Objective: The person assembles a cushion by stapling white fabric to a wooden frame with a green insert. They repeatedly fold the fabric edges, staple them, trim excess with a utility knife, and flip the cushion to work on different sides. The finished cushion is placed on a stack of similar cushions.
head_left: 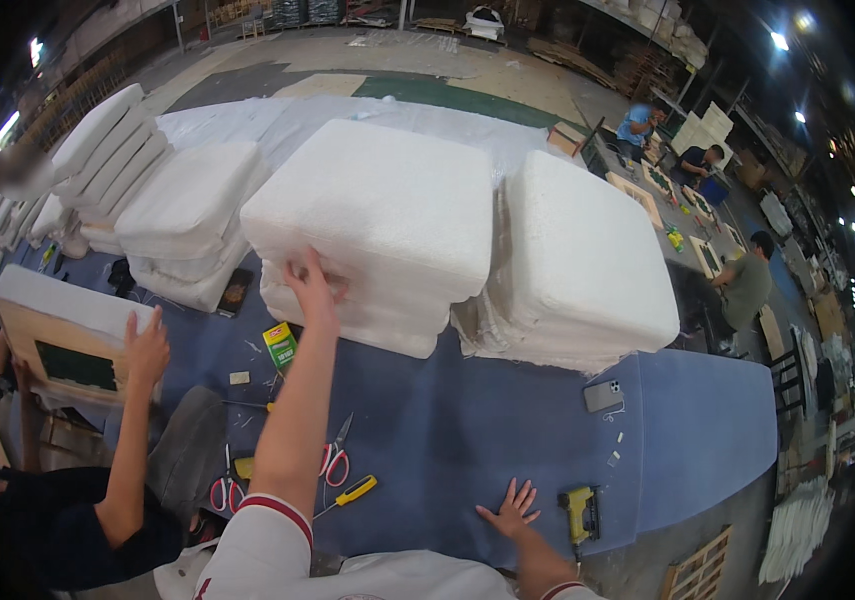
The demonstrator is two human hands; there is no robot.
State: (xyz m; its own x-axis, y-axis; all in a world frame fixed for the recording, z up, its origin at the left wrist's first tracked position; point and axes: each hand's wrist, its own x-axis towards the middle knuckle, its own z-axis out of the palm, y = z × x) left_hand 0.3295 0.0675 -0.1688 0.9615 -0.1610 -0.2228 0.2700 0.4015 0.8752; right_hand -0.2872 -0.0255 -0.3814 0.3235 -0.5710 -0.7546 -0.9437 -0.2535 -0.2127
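Observation:
My left hand (318, 288) reaches forward to the front of a stack of white padded cushions (378, 195). Its fingers are apart and bent against the side of the stack; motion blurs the fingertips a little. Flat on the blue table (538, 410) lies my right hand (513, 510), fingers spread and holding nothing. Just right of it is a yellow-green staple gun (580, 513) with a hose. A second cushion stack (593, 255) stands to the right. By my left forearm are red-handled scissors (336, 462) and a yellow-handled screwdriver (353, 493).
At left, another person's hand (148, 345) holds a wood-backed cushion (58, 340). More cushion stacks (188, 205) stand beyond. A green box (280, 345), second scissors (227, 490) and a phone (604, 396) lie on the table. Several people work at a far table on the right.

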